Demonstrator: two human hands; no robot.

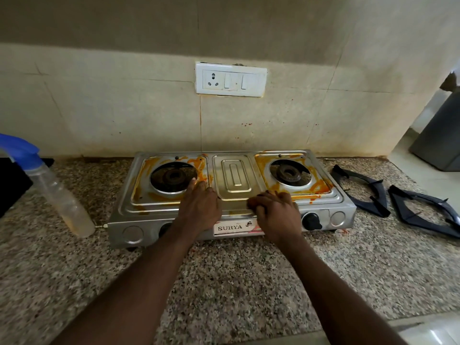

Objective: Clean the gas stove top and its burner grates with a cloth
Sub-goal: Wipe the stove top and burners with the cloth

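Head view: the stove (231, 180) sits on the speckled stone surface (224, 282), pushed back against the wall. Orange stains smear the steel around the left burner (174, 176) and the right burner (288, 174). Both grates are off. They lie on the surface to the right of the stove, the near grate (361, 192) just beside it and the far grate (425, 212) further out.

The left hand (199, 205) lies flat on the stove top just in front of the left burner, with its fingers (193, 183) straight and holding nothing. The right hand (276, 212) is on the front middle of the top, its fingers curled and bunched over a small brownish cloth (252, 202). Only a bit of the cloth shows at the knuckles.

A spray bottle (59, 195) with a blue head leans at the left, near the stove's corner. A white socket plate (231, 79) sits on the wall above.
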